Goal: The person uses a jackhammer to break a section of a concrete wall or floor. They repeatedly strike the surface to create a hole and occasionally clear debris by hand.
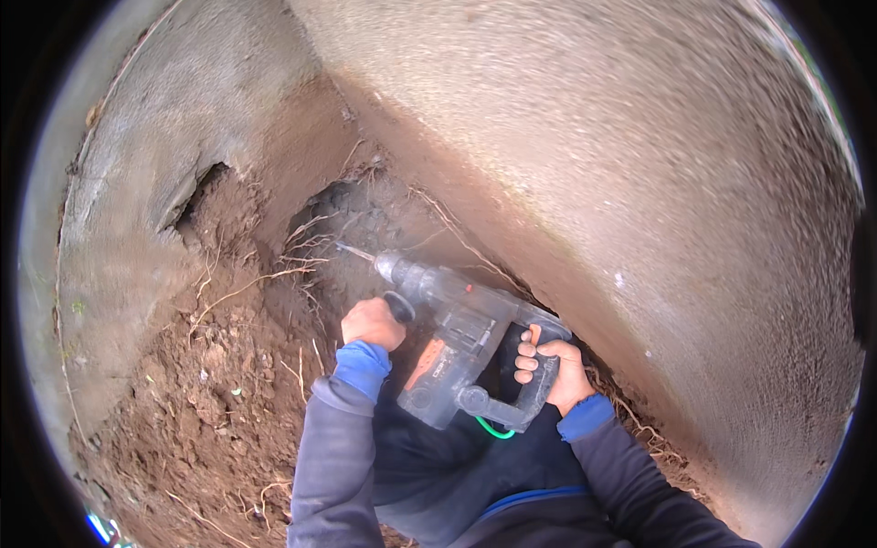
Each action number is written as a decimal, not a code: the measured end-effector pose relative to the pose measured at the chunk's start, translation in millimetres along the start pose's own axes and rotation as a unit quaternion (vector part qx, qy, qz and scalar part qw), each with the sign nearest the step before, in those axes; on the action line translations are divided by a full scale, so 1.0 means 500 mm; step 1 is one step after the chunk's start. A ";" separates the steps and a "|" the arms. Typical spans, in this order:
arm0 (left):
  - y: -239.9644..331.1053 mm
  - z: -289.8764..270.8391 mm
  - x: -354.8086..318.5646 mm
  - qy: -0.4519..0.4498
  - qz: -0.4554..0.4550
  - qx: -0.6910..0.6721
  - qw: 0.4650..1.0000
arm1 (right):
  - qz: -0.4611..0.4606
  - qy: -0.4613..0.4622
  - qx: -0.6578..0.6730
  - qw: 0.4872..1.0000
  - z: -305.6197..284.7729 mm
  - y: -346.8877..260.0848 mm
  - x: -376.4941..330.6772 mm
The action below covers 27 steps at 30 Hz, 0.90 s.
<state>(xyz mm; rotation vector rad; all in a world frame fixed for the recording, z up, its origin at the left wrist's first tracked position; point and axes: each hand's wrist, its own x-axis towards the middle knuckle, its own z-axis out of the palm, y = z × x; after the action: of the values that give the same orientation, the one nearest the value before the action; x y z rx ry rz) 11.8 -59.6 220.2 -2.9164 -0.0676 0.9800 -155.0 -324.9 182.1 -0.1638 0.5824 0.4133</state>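
Hands (373,321) (557,365) grip hammer drill (457,338), bit (356,253) seemingly touching soil (219,365).

Reddish-brown dug earth (210,384) forms the ground — loose, clumpy, heaped at the left and sloping into a dark hollow (333,205) at the foot of grey concrete walls (639,164). Thin pale roots (265,279) lie across it.

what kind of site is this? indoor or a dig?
Likely an outdoor dig against a concrete structure. Loose reddish soil with bare roots fills a trench between rough concrete walls, and both hands hold a rotary hammer drill pointed into the earth.
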 end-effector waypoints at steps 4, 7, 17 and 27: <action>0.002 -0.022 -0.016 0.044 0.017 -0.002 0.999 | -0.005 -0.010 0.006 1.000 -0.005 -0.004 0.007; 0.000 -0.031 -0.020 0.056 0.020 0.008 0.998 | 0.009 -0.023 0.017 1.000 -0.008 -0.007 0.007; 0.022 -0.060 0.000 0.059 0.080 0.028 0.995 | -0.010 -0.006 0.032 0.999 -0.017 0.000 0.013; 0.013 -0.067 -0.006 0.111 0.105 0.026 0.988 | -0.016 -0.016 0.014 1.000 -0.019 0.004 0.023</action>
<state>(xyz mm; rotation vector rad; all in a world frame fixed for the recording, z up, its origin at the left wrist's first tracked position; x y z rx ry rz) 29.9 -67.6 248.0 -3.0077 0.2755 0.6585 -152.2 -321.8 167.6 -0.1398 0.5529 0.3768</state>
